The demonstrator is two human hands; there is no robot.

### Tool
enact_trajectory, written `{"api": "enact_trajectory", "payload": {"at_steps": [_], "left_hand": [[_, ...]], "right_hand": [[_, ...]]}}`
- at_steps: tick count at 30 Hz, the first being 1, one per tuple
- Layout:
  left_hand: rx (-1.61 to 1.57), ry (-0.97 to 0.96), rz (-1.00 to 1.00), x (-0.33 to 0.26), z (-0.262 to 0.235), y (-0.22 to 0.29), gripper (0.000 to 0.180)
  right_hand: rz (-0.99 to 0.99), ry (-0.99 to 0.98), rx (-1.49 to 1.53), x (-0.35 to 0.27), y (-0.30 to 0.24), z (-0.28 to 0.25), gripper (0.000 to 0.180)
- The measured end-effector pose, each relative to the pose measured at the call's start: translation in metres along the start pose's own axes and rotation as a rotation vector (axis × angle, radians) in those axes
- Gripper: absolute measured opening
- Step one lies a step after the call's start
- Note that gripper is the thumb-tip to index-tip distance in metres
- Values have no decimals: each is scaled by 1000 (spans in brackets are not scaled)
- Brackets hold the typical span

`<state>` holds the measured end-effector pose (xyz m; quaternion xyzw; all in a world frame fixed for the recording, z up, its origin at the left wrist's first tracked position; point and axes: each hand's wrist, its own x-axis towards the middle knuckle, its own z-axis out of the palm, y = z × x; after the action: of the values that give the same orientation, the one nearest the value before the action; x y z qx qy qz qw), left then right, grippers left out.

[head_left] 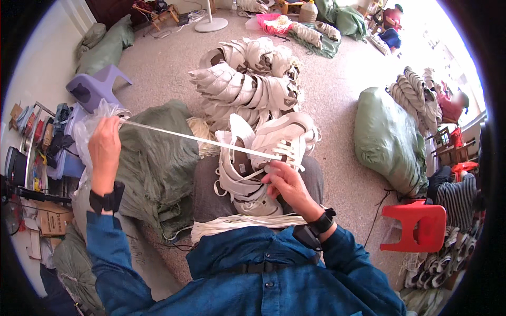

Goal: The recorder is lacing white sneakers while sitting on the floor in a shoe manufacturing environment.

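My left hand is raised at the left, its fingers closed on one end of a white shoelace. The lace runs taut across to the eyelets of a white-and-grey shoe at my lap. My right hand is beside those eyelets, just under the lace; its fingers are loosely bent and apart, with nothing visible in them. Another white shoe lies against the first, its loose lace hanging at the side. A bundle of white laces lies across my lap.
Rows of nested white shoes stand on the floor ahead. A green sack lies at my left, and a full one at the right. A red stool and a purple stool stand nearby. Other people sit along the right.
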<state>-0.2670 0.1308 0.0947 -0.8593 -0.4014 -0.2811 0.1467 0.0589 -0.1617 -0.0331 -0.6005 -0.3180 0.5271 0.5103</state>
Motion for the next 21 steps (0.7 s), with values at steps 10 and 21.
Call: {"api": "enact_trajectory", "payload": {"at_steps": [10, 21], "left_hand": [[-1285, -612, -378, -59, 74, 199, 10], [-1392, -459, -390, -63, 110, 259, 7]], "right_hand": [[-117, 219, 183, 14, 16, 19, 48], [-235, 235, 47, 17, 29, 20, 50]]}}
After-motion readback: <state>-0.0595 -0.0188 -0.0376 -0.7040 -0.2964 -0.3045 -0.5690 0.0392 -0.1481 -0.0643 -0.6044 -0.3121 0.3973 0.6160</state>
